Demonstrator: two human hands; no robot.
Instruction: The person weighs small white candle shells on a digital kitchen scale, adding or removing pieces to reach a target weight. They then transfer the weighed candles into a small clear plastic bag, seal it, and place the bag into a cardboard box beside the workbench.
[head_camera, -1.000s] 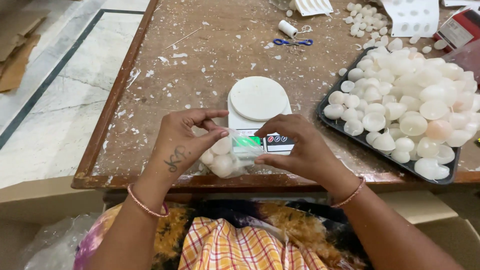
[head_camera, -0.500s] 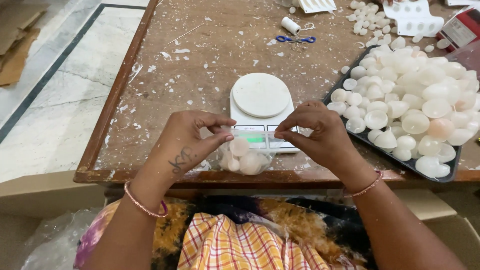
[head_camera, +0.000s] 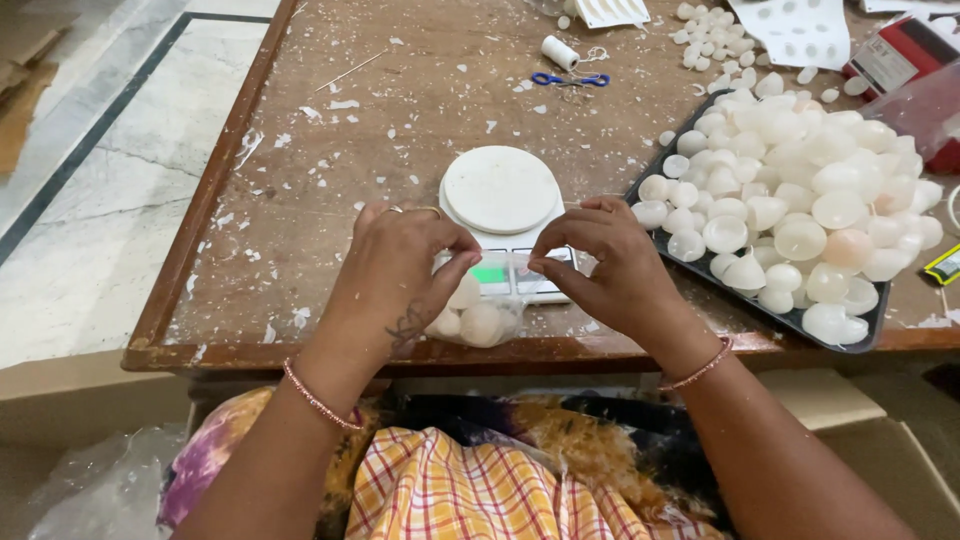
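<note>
Head view, now. Both hands at the near edge of the surface, just in front of the white kitchen scale. Left hand pinched narrow, thumb and forefinger closed on the left side of the top of a small clear bag. Right hand likewise pinched on the right side of that top edge, fingers curled in. Bag hanging low between the two hands, resting at the surface edge, with several white shells bunched in its bottom. Round scale plate bare, green display lit just behind the fingertips.

Compared with a second ago: bag mouth then held loosely in front of the display, hands close together; half a second ago drawn out wider. Now stretched flat and taut between the two pinches, hands a little further apart and lifted slightly. Shells settled lower in the bag. Probably a sign of the filling being done and the mouth being lined up for closing, though no seal visible yet.

To the right, a dark tray heaped with more white shells, untouched. Far across the surface, blue scissors, a white thread spool, white moulded sheets and scattered flakes.
</note>
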